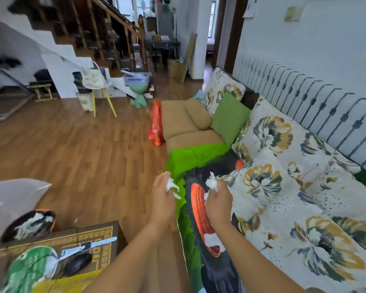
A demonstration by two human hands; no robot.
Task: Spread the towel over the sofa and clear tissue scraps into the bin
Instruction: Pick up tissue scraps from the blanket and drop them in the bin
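Observation:
A green, black and red towel (pixel 193 157) lies spread along the sofa seat (pixel 190 132). My left hand (pixel 162 197) hovers above the seat's front edge, closed on white tissue scraps (pixel 171 185). Beside it, over the towel, my right hand (pixel 219 199) grips more crumpled white tissue scraps (pixel 211 183). Another white scrap (pixel 212 240) rests on the towel nearer to me. A dark bin with an orange rim (pixel 29 226) stands on the floor at the lower left, with white paper inside.
A low table (pixel 51 250) with a mouse and a watch is at the lower left. Floral cushions (pixel 273 187) and a green pillow (pixel 229 118) line the sofa back. A red bag (pixel 155 125) leans on the sofa's far end. Wooden floor (pixel 82 149) lies left.

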